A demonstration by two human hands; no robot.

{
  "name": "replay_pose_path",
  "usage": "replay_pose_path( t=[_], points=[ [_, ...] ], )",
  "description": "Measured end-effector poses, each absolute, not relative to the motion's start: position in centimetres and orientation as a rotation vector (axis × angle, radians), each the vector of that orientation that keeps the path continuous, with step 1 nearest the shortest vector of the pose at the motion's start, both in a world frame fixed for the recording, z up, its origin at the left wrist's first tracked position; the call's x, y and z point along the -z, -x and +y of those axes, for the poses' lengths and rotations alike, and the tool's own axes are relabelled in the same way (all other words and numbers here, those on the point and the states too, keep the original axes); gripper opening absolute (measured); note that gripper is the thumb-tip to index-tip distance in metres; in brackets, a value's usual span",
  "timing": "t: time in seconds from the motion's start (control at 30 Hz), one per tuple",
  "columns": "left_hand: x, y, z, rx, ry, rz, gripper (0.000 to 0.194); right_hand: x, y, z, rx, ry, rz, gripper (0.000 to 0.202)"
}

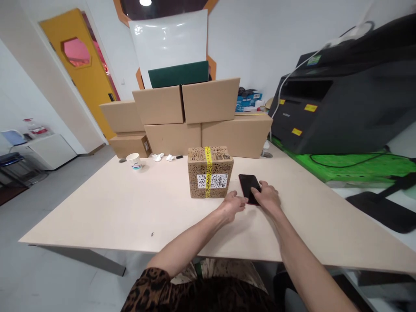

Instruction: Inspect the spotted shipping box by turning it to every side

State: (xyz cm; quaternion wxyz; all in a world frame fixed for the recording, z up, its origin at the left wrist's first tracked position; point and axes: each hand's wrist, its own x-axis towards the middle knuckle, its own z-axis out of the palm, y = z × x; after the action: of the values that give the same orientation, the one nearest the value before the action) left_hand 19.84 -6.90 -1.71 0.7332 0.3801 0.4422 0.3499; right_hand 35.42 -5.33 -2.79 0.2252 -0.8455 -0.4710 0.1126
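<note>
A black smartphone [247, 185] with a reddish edge lies on the table, its dark face up. My right hand [268, 197] grips its right side, thumb over the face and fingers along the edge. At the phone's lower left corner is my left hand [232, 205], fingers stretched out and apart; whether they touch the phone I cannot tell. Just left of the phone stands a small cardboard box [195, 173], upright, with yellow tape down its middle and a white label on its front.
Larger cardboard boxes [211, 102] are stacked along the table's [107, 212] back, a green box [178, 74] on top. A paper cup [134, 161], crumpled tissues [158, 157] and a small black object [179, 157] sit before them. A dark printer [341, 108] stands at the right.
</note>
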Motion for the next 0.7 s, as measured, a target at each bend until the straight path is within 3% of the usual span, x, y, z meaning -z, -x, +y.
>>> replay_pose_path(
  t=[0.2,0.43,0.5,0.6,0.7],
  points=[
    [0.9,-22.5,-5.0,-0.707,-0.828,1.091,0.086,2.9,-35.6,-5.2,-0.318,2.358,-1.244,0.061],
    [1.2,-24.2,-4.3,-0.632,-0.962,1.154,0.022,2.8,-35.9,-4.9,-0.414,2.282,-1.197,0.048],
    [1.3,-24.3,-4.5,-0.634,-1.002,1.132,0.013,2.8,-36.1,-4.8,-0.446,2.215,-1.176,0.04],
    [1.3,-24.0,-5.4,-0.693,-1.044,1.065,0.02,2.7,-36.4,-4.8,-0.488,2.06,-1.136,0.04],
    [1.3,-22.8,-6.4,-0.779,-1.081,0.984,0.038,2.3,-36.0,-5.3,-0.522,1.804,-1.123,0.053]
  ],
)
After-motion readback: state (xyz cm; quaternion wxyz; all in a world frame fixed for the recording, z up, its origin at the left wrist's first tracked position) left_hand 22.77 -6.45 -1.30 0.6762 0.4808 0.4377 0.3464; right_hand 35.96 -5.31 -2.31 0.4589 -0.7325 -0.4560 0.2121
